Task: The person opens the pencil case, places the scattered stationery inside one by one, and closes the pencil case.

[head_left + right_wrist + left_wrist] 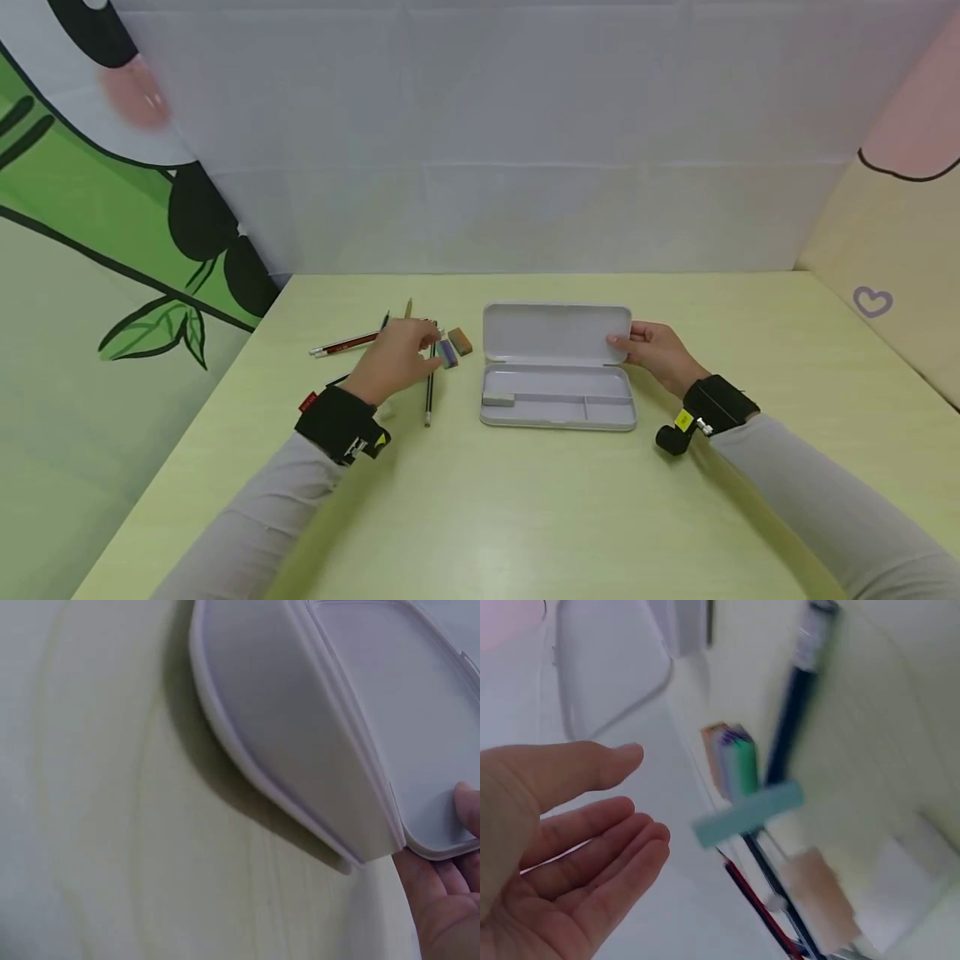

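Observation:
A white pencil case lies open at the table's middle, its lid (555,332) standing up behind the tray (600,412). A white eraser (498,400) sits in the tray's left end. My right hand (622,342) pinches the lid's right edge; in the right wrist view the thumb lies on the lid's (390,697) inner face with fingers (442,900) behind. My left hand (427,337) hovers palm down with straight fingers (641,795), holding nothing, over a striped eraser (447,353) (735,761) and a dark pencil (430,392) (795,697).
A brown eraser (460,341) lies beside the striped one, and a red pencil (345,343) lies further left. A small white eraser (386,410) sits by my left wrist. Fabric walls close off the table's back and sides.

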Tool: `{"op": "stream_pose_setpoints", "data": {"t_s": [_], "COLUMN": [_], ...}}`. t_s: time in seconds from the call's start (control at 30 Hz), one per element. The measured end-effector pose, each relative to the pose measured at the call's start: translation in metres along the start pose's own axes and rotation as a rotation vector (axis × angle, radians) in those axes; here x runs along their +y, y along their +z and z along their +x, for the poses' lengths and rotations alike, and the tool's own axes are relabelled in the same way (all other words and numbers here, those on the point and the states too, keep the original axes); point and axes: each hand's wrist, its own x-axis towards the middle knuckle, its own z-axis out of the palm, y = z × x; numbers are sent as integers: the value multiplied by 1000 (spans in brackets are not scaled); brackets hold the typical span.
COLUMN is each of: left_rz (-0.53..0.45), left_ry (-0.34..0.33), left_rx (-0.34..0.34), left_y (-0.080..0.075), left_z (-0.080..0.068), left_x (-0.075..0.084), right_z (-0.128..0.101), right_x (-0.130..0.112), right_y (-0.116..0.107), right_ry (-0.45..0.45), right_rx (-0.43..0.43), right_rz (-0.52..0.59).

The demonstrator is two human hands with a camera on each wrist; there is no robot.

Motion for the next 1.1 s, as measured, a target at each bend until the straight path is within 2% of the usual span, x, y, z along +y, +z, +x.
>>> {"op": "stream_pose_setpoints", "data": {"t_s": [0.17, 0.43, 0.6, 0.8, 1.0, 1.1], "left_rz": [11, 50, 52, 80, 76, 62], "left_ry": [-63, -79, -85, -135, -199, -205], "left_rx": [18, 15, 36, 23, 45, 61], "left_y": [1, 5, 9, 13, 17, 17], "left_z": [-9, -24, -32, -32, -28, -27], "left_x": [-14, -21, -24, -25, -22, -21], "right_z": [-5, -22, -32, -34, -34, -34], "right_x": [0, 3, 4, 2, 3, 3], "right_y": [3, 17, 26, 26, 27, 27], "right_ry": [1, 0, 11, 12, 15, 15], "right_rx": [10, 40, 61, 63, 65, 61], "right_rz": [5, 17, 21, 41, 31, 33]}}
